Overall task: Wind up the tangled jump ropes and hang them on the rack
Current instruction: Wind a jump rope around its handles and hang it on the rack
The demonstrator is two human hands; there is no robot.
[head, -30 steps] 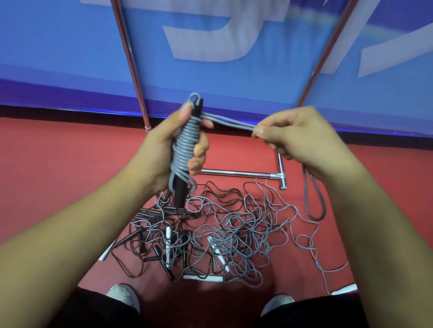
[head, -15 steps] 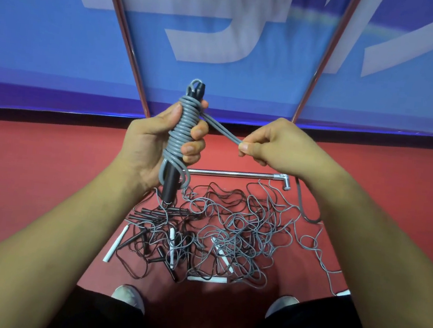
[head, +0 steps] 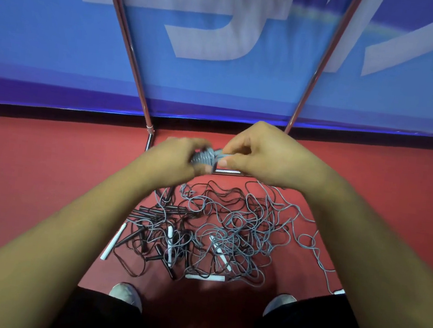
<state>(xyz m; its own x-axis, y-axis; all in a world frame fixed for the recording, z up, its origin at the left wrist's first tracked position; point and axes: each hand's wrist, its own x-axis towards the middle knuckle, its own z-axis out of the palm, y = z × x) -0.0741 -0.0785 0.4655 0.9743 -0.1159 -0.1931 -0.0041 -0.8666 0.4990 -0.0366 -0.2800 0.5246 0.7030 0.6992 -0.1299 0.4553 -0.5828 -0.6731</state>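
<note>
Winding looks nearly done: the left hand (head: 175,160) grips the coiled grey jump-rope bundle (head: 202,158) above the red floor (head: 45,185), and the right hand (head: 265,156) pinches its loose end. Next, probably, the hands tuck that end, then hang the bundle on the chrome-tube rack (head: 131,46).

red floor (head: 32,183) left: bare | centre: rope tangle (head: 229,232) | beyond: two rack poles (head: 127,43) before blue banner (head: 218,88)

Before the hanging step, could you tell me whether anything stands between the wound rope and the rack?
The left hand and right hand hold the rope in front of the rack; nothing visible lies between. Its top is out of view.
</note>
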